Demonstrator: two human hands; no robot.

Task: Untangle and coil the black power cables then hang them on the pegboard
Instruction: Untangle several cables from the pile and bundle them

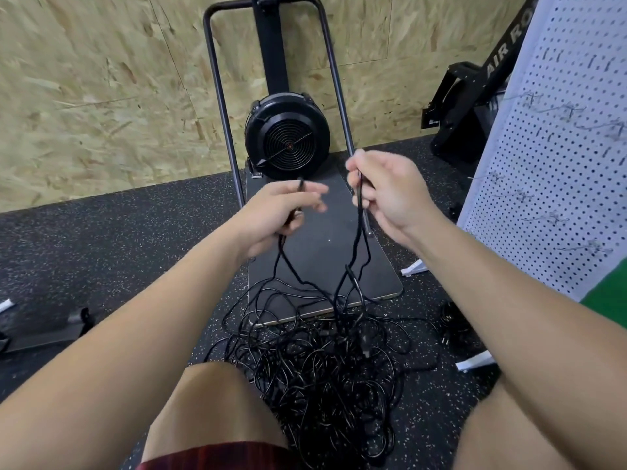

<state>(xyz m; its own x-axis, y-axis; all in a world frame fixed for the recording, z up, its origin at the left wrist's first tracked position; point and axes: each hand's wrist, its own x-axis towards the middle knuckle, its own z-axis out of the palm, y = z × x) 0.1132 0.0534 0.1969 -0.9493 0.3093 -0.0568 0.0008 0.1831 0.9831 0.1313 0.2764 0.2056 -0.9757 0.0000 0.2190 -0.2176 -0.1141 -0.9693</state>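
Note:
A tangled heap of black power cables (325, 374) lies on the speckled rubber floor between my knees. My left hand (274, 212) grips one black strand that rises from the heap. My right hand (386, 191) pinches another strand, held a little higher and to the right. Both strands hang down from the hands and merge into the tangle. A plug end (364, 337) dangles in the heap below my right hand. The white pegboard (556, 171) with metal hooks stands at the right, close to my right arm.
A black fan machine (287, 135) on a dark base board (380, 266) with a metal frame stands straight ahead against the chipboard wall. A black rower (475, 96) leans at the back right. Another small cable bundle (453, 320) lies by the pegboard's foot.

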